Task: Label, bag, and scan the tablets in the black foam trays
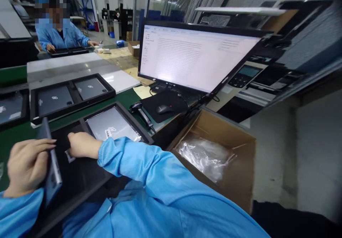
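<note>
My left hand (pixel 26 165) grips a grey tablet (pixel 52 167) held upright on its edge over the left pocket of a black tray (pixel 88 175). My right hand (pixel 80 144), fingers curled, rests on the tray's left pocket beside a small white label (pixel 68 156); whether it pinches anything is hidden. The tray's right pocket holds another grey tablet (pixel 112 126) with a barcode sticker, lying flat.
A second black tray (pixel 72 94) with two tablets lies further back on the green belt. A barcode scanner (pixel 140 111), a mouse (pixel 163 109), a monitor (pixel 195 56) stand right. An open cardboard box (pixel 227 159) holds plastic bags. A co-worker (pixel 57 31) sits far left.
</note>
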{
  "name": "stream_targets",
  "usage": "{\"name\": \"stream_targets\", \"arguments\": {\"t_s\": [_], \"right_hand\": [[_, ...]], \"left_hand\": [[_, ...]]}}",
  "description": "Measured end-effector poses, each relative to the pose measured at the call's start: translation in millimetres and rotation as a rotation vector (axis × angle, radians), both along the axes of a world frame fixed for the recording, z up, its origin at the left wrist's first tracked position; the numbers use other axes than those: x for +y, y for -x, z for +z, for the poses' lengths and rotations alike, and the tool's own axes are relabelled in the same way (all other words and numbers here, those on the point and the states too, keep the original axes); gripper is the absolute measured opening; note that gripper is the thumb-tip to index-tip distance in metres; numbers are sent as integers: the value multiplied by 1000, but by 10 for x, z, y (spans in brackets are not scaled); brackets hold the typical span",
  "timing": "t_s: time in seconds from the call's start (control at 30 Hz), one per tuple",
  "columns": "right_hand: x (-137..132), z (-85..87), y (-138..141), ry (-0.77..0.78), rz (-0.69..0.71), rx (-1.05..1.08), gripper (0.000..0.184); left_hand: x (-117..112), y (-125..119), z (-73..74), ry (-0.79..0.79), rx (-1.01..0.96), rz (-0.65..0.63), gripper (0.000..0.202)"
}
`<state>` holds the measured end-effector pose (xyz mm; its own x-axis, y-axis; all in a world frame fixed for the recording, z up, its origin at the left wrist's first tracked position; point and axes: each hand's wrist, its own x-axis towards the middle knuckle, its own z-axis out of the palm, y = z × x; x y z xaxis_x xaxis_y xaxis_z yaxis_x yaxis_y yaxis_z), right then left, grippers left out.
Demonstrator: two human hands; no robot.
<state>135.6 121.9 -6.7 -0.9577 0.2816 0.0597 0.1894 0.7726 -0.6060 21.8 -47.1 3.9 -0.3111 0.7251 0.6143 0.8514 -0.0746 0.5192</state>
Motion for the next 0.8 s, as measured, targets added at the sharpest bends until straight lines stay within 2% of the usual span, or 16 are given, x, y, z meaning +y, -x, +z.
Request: {"name": "stream_targets", "arguments": {"t_s": [0.07,0.13,0.2,0.27,0.3,0.4,0.5,0.6,0.67,0.73,0.8], "right_hand": [[107,126,-98,13,-141,75,10],[168,313,-339,36,-321,225,8],[169,493,-714,75,-448,419,14],[130,589,-1169,134,-492,583,18],[108,590,-1401,162,-504,642,19],[78,422,-1993,179,-578,772,19],[118,146,-2331,181,-666,825,17],[161,-46,-2459,238,-723,800,18],[153,-94,-2483,242,-742,757,19],[120,-94,-2490,209,-736,719,19],[88,-71,-2500,170,-715,695,19]], "left_hand": [[211,-119,-40,4,194,-73,12],[371,-180,-95,145,348,-236,18],[457,-190,-153,370,451,-356,27],[479,-172,-193,546,513,-385,35],[476,-166,-200,573,536,-375,38],[491,-259,-184,533,582,-337,38],[638,-645,-178,468,533,-272,34],[914,-1256,-245,463,380,-211,32],[1111,-1634,-316,483,297,-231,35],[1269,-1893,-386,489,245,-251,41],[1364,-2010,-436,478,200,-246,45]]}}
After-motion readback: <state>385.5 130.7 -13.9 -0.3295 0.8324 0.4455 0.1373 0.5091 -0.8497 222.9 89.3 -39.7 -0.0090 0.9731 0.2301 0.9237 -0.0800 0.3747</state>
